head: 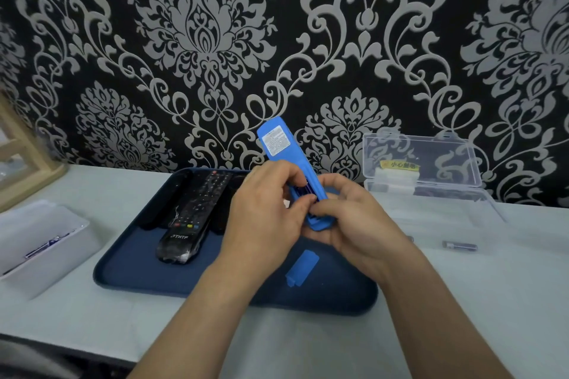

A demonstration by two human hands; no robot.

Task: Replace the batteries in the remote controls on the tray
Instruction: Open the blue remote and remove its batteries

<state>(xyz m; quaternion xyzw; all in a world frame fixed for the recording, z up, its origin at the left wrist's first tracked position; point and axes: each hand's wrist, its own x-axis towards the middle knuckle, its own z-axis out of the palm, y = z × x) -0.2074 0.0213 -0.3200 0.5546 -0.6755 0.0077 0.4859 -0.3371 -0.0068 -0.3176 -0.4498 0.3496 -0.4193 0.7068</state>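
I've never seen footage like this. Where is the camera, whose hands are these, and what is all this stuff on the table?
There is no machine here. A person wears a single camera on the head, and it looks down at their own two bare hands. The right hand grips a blue remote, turned back side up with its battery bay open. The left hand curls over that bay; whether it pinches a battery is hidden. The remote's blue cover lies on the dark blue tray, near a black remote that seems wrapped in clear film. On the pale table, to the right, are an open clear plastic box and a loose battery. To the left is a white bin.
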